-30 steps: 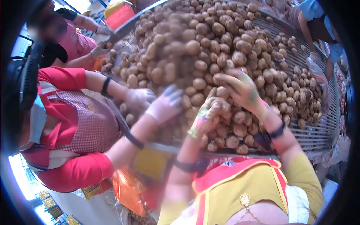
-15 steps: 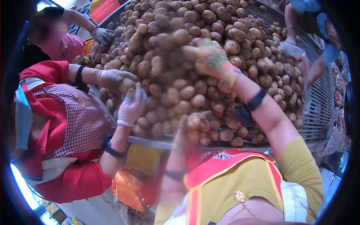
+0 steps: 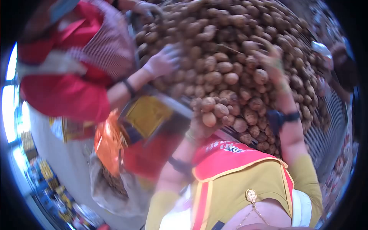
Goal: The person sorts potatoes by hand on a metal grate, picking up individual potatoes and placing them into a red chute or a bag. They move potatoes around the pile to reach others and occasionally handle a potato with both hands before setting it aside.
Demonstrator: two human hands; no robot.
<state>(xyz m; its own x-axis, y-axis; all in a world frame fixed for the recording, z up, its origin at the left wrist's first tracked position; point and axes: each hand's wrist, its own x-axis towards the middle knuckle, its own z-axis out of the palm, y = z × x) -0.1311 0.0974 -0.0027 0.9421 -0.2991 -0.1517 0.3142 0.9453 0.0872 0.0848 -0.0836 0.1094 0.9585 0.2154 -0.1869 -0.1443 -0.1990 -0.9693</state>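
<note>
My left hand [image 3: 202,124], at the near edge of the potato pile [image 3: 230,23], is curled under several potatoes [image 3: 209,119] gathered against it. Farther right, my right hand [image 3: 269,61] reaches over the heap with its fingers spread and bent, its fingertips on potatoes. The gloves look thin and blurred. A dark band sits on each wrist. Whether the right hand grips any single potato is not visible; one potato [image 3: 260,76] lies just below its palm.
A co-worker in a red top [image 3: 69,94] stands at the left, a gloved hand [image 3: 165,61] over the pile. Another gloved hand [image 3: 147,9] is at the top left. An orange bag [image 3: 109,142], a yellow container [image 3: 148,115] and the slatted table [image 3: 333,134] surround me.
The view has turned, shifting the co-worker up. My right hand has moved right and down relative to the frame; my left hand now has more potatoes gathered at it.
</note>
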